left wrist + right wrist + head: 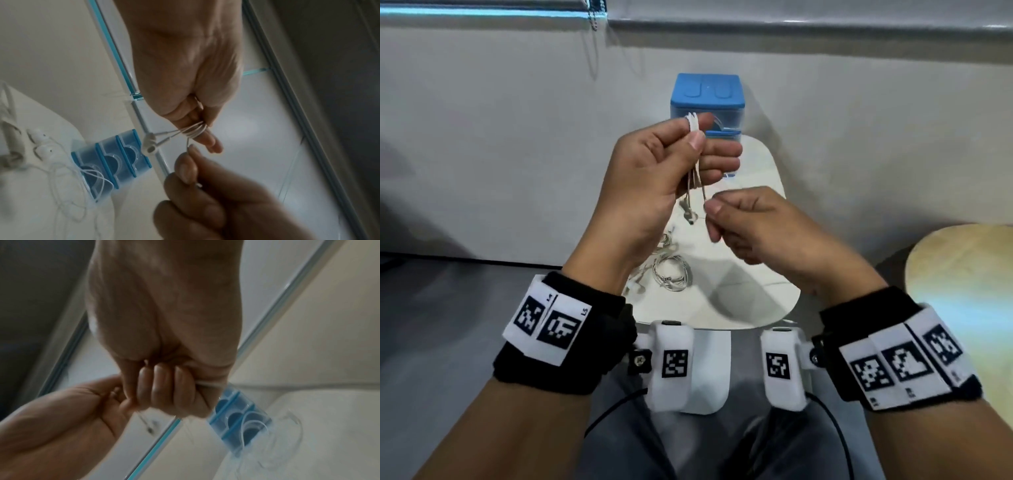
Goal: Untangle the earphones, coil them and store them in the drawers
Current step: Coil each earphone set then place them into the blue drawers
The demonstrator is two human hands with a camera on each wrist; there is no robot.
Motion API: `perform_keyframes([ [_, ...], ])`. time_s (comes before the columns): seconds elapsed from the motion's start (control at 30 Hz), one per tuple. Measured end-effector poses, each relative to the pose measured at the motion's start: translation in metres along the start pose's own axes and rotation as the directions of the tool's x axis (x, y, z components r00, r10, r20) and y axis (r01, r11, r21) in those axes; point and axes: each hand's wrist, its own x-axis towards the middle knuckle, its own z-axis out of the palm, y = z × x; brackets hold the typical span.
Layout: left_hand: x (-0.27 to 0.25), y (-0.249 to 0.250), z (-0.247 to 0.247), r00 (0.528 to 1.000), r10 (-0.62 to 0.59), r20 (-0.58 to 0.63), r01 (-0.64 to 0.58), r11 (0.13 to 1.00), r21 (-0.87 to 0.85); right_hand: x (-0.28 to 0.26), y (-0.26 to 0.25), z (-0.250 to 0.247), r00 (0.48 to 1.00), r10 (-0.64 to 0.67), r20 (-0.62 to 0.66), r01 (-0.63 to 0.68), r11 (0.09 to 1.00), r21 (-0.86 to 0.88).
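Note:
My left hand (697,137) is raised above the table and holds a white earphone cable (693,125) wound in loops round its fingers, with my thumb pressing on it. In the left wrist view the coil (195,130) sits on the fingertips and both earbuds (151,142) dangle from it. Just below, my right hand (710,209) pinches the loose end of the same cable (207,383) between thumb and forefinger. The blue drawer unit (707,99) stands behind my hands; its lowest drawer (92,180) is pulled out with a coiled earphone inside.
More white earphones (671,272) lie tangled and coiled on the small white table (767,192) below my hands. A round wooden stool (962,267) stands at the right. A grey wall runs close behind the drawers.

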Motion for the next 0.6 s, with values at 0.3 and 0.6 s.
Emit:
perform_keyframes([
  [0.3, -0.012, 0.002, -0.006, 0.965, -0.163, 0.206, 0.098, 0.951, 0.295, -0.012, -0.052, -0.041, 0.954, -0.254, -0.161, 0.233, 0.963, -0.138],
  [0.6, -0.005, 0.025, -0.006, 0.986, -0.015, 0.167, 0.035, 0.992, -0.119, 0.002, -0.012, -0.034, 0.970, -0.112, -0.215, 0.079, 0.984, -0.159],
])
